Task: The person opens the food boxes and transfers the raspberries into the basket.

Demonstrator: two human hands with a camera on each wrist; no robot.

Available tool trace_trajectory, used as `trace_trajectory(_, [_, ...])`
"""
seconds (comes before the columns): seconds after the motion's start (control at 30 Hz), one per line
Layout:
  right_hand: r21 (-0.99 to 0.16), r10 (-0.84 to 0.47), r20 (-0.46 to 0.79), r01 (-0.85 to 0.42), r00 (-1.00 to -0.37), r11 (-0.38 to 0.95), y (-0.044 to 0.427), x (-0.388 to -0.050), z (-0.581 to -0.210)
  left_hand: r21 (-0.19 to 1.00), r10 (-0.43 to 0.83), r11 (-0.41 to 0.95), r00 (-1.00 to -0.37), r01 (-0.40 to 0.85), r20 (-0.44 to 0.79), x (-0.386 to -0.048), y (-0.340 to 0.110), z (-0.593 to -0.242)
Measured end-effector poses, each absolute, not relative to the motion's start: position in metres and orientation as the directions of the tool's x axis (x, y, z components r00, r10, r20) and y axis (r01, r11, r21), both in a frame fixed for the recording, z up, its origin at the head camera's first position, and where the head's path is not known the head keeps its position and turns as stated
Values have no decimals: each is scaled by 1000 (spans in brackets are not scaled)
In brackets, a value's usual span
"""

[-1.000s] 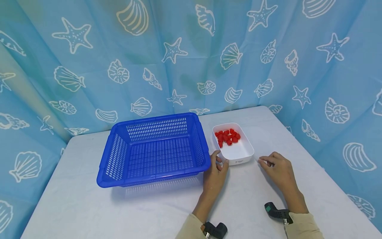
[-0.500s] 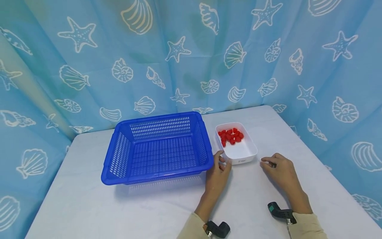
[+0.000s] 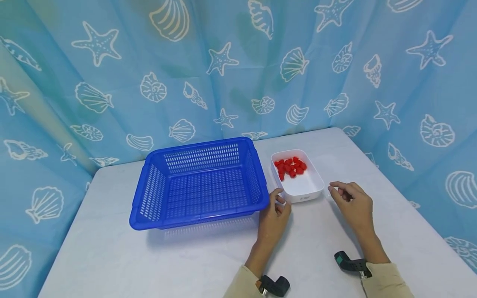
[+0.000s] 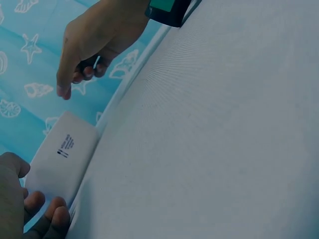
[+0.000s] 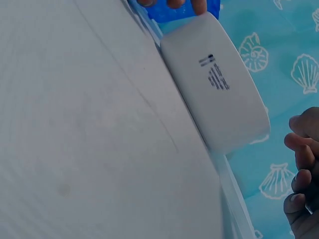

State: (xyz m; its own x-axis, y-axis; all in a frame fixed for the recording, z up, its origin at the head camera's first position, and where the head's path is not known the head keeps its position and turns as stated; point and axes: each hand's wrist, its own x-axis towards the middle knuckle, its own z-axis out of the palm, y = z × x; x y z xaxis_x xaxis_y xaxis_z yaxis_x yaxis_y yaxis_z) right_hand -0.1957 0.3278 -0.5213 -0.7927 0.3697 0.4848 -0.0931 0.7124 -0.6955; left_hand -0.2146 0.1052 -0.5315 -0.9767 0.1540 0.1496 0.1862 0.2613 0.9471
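In the head view a white rectangular container (image 3: 303, 184) holds several small red raspberry-like pieces (image 3: 290, 167), gathered toward its far left. My left hand (image 3: 273, 219) is at its near left corner, fingers loosely bent. In the right wrist view one left fingertip (image 5: 199, 6) appears to touch the container's corner. To the right of the container, my right hand (image 3: 354, 207) is raised slightly with bent fingers and a gap between thumb and index finger. Nothing shows in it in the right wrist view, where it stands apart from the container (image 5: 219, 89).
A large blue perforated basket (image 3: 199, 217) stands left of the container, its near right corner close to my left hand. A white cloth (image 3: 112, 260) covers the table. Behind and at the sides hangs a blue curtain (image 3: 231, 95) with shell and starfish prints.
My right hand has lifted a little, and its thumb and index finger have spread apart. The left hand stays at the container's corner. The view has shifted slightly.
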Motion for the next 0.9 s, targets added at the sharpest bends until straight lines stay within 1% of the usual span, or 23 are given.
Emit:
trace_trajectory(0.3, [-707, 375, 492, -110, -786, 698, 319, -195, -520, 940, 183, 248, -964, 234, 192, -209, 100, -532])
trace_trajectory(0.47, [-708, 372, 498, -120, -784, 696, 319, -194, -519, 947, 189, 223, -963, 230, 190, -206, 96, -530])
trace_trajectory(0.9, [-707, 363, 498, -127, -788, 695, 316, -193, -518, 911, 252, 195, -916, 363, 311, -199, 82, -531])
